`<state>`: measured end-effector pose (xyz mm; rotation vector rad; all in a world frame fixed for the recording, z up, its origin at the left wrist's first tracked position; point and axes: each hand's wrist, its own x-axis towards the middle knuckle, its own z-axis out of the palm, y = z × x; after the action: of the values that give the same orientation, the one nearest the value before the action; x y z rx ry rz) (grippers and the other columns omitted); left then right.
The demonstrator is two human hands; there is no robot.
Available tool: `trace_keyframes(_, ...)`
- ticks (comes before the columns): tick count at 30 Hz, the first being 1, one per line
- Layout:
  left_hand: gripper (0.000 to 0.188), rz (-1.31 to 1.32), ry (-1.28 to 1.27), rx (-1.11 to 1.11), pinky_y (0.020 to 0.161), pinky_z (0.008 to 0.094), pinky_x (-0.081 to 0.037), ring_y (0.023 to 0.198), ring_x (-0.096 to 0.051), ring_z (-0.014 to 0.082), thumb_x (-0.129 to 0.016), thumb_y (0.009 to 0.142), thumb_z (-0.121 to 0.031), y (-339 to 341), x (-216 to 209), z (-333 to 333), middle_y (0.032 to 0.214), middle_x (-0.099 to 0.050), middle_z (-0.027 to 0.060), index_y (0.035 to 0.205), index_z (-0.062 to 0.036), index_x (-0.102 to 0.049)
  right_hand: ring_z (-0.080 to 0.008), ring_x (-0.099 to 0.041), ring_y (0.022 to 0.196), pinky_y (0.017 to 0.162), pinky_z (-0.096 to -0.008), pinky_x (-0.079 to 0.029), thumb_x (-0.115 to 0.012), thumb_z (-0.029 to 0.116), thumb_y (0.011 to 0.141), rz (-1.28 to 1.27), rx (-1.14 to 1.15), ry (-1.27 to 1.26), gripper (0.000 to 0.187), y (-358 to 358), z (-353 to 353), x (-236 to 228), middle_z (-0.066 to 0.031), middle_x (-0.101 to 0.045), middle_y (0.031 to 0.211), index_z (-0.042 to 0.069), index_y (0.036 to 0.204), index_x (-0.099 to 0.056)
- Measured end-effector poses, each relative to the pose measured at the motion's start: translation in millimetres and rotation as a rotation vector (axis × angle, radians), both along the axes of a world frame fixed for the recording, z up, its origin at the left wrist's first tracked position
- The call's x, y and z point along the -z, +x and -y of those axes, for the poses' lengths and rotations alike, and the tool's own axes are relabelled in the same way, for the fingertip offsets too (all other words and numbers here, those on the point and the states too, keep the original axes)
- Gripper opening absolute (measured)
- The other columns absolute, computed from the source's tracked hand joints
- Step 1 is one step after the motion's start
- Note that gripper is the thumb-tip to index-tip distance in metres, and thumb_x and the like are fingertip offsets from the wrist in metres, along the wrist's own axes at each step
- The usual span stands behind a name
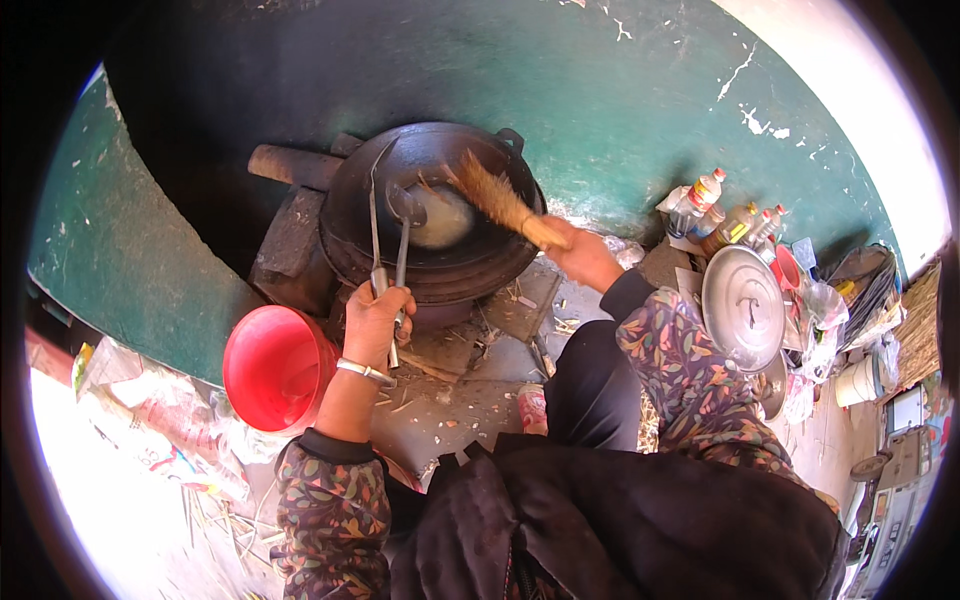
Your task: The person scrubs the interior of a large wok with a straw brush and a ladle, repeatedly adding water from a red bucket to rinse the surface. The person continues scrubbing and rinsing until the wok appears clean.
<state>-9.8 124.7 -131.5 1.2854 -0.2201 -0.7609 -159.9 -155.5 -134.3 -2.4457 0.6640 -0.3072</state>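
A large black wok (440, 145) sits in front of me with some cloudy liquid (442, 222) at its bottom. My left hand (370, 325) is closed around the handles of two metal utensils at the wok's near left rim. One is a ladle (407, 210), its bowl down inside the wok. The other is long and thin (375, 215), seen edge-on with a curved tip near the far rim; I cannot tell its exact kind. My right hand (587, 258) grips a straw brush (497, 198) by its bound end, bristles pointing left over the wok, slightly blurred.
A red bucket (278, 368) stands left of the wok, beside bricks (290, 232) and a log (292, 166). To the right are a round metal lid (743, 308), several bottles (697, 200) and plastic bags (822, 310). A green wall (600, 110) rises behind.
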Motion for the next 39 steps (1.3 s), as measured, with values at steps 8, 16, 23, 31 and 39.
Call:
trace_keyframes(8,0.013,-0.030,0.029,-0.017,0.034,0.0228,-0.032,0.039,-0.043,0.0087,-0.055,0.088,-0.017,-7.8,11.1,9.5,0.067,-0.056,0.0052,0.088,-0.0067,-0.047,-0.0082,-0.048,0.043,0.035,-0.0233,-0.036,-0.053,0.025,0.093,0.060,0.085,0.698,0.047,-2.0,-17.4,-5.4,-0.0035,-0.055,0.067,0.016,0.137,-0.039)
trace_keyframes(16,0.020,0.217,0.139,-0.157,0.034,0.0238,-0.034,0.039,-0.043,0.0083,-0.061,0.088,-0.022,-23.4,34.6,11.5,0.066,-0.056,0.0035,0.092,-0.0045,-0.052,-0.0107,-0.051,0.047,0.037,-0.0246,-0.039,-0.050,0.026,0.094,0.162,0.124,1.011,0.046,-3.3,-38.5,-3.8,-0.0054,-0.057,0.072,0.014,0.136,-0.038)
trace_keyframes(23,0.028,0.523,0.268,-0.205,0.058,0.0249,-0.041,0.062,-0.047,0.0105,-0.067,0.086,-0.026,-2.8,42.4,4.3,0.071,-0.051,0.0013,0.087,-0.0017,-0.053,-0.0124,-0.053,0.051,0.039,-0.0243,-0.041,-0.046,0.021,0.095,0.411,0.010,1.048,0.040,15.3,-113.7,-9.4,-0.0067,-0.055,0.076,0.013,0.134,-0.036)
trace_keyframes(31,0.033,0.252,-0.148,-0.161,0.063,0.0230,-0.047,0.072,-0.055,0.0096,-0.074,0.081,-0.020,-8.5,21.4,8.4,0.084,-0.059,0.0037,0.096,-0.0001,-0.052,-0.0455,-0.058,0.090,0.081,-0.0443,-0.047,-0.042,0.028,0.094,0.383,-0.261,0.409,0.053,38.7,-194.0,-2.5,-0.0300,-0.058,0.100,0.001,0.136,-0.025)
trace_keyframes(39,0.018,0.027,-0.327,-0.215,0.057,0.0321,-0.056,0.077,-0.067,0.0240,-0.062,0.084,-0.003,-0.9,-14.3,-14.8,0.083,-0.061,0.0110,0.089,-0.0057,-0.045,-0.0196,-0.059,0.075,0.071,-0.0329,-0.049,-0.038,0.043,0.098,0.472,-0.033,-0.101,0.054,69.6,-135.2,34.0,-0.0122,-0.058,0.086,0.000,0.130,-0.045)
